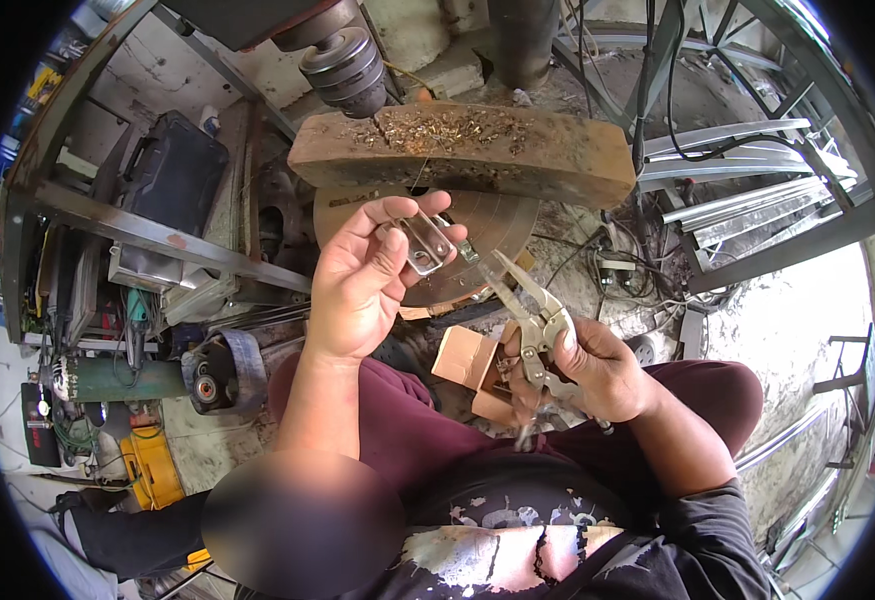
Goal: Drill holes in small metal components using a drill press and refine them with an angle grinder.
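Note:
My left hand (365, 265) is raised in front of the wooden beam, its fingers and thumb closed round a small shiny metal bracket (425, 243) with holes in it. Lower and to the right, my right hand (602, 375) grips a pair of locking pliers (537, 325) by the handles. The long jaws of the pliers stand apart and point up and left, toward the bracket but not touching it. Part of the handles is blurred. Behind the bracket lies a round metal table (502, 215), and another small metal piece (468, 250) shows there near my left fingertips.
A thick wooden beam (467, 155) covered in metal shavings lies under a drill chuck (345, 75). An open cardboard box (463, 357) stands between my legs. Metal profiles (757, 205) and cables lie at right. At left are a black case (172, 170) and a green cylinder (122, 380).

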A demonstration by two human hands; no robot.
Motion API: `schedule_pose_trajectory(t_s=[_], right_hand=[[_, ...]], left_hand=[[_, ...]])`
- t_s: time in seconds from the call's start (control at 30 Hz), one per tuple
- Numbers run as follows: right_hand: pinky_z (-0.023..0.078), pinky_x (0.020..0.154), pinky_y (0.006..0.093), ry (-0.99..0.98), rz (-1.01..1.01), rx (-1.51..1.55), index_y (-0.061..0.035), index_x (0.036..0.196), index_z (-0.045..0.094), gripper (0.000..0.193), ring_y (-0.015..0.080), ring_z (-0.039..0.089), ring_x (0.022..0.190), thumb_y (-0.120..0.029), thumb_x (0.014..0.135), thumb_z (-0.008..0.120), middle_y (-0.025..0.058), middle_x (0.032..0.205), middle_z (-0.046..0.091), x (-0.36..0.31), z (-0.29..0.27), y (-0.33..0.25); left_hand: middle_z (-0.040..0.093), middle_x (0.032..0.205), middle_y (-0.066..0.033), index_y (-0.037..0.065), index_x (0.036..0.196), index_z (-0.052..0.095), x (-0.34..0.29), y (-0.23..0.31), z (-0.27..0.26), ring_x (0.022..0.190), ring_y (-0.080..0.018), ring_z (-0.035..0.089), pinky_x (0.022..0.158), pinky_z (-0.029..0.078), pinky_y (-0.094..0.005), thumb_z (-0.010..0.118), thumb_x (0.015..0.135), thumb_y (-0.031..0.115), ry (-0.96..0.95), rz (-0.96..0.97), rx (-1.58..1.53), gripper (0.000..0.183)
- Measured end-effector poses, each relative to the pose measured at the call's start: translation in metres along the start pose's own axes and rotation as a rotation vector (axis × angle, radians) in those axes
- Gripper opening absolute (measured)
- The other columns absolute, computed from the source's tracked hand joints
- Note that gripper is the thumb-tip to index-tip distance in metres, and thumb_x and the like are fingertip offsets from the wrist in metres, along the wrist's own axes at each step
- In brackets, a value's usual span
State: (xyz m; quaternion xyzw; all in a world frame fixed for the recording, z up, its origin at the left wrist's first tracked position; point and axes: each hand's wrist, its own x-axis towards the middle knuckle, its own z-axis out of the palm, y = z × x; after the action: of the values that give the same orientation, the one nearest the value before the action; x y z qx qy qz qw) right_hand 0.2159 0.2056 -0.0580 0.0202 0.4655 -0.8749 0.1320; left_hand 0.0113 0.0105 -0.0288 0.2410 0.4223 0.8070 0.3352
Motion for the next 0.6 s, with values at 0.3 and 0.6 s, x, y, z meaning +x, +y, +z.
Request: schedule_pose_trajectory(t_s=[0.3,0.6], right_hand=[[0.058,0.067,0.0289,-0.055,-0.01,-0.208,-0.0006,0.132,0.049,0.05,0.0178,0.07,0.083,-0.046,0.111,0.041,0.0086,0.095,0.066,-0.001,0.001,-0.002],[0.055,0.069,0.0278,-0.052,-0.019,-0.188,-0.0002,0.131,0.05,0.047,0.0162,0.07,0.084,-0.042,0.112,0.041,0.0082,0.096,0.067,-0.006,0.0,-0.011]], left_hand=[[0.065,0.134,-0.0219,0.002,0.131,0.051,0.001,-0.023,0.014,0.122,-0.0384,0.067,0.104,0.058,-0.0475,0.069,0.1,0.008,0.007,0.071,-0.009,0.036],[0.063,0.136,-0.0224,0.002,0.131,0.053,0.004,-0.024,0.019,0.121,-0.038,0.068,0.099,0.062,-0.0438,0.066,0.102,0.016,0.049,0.081,0.068,0.034]])
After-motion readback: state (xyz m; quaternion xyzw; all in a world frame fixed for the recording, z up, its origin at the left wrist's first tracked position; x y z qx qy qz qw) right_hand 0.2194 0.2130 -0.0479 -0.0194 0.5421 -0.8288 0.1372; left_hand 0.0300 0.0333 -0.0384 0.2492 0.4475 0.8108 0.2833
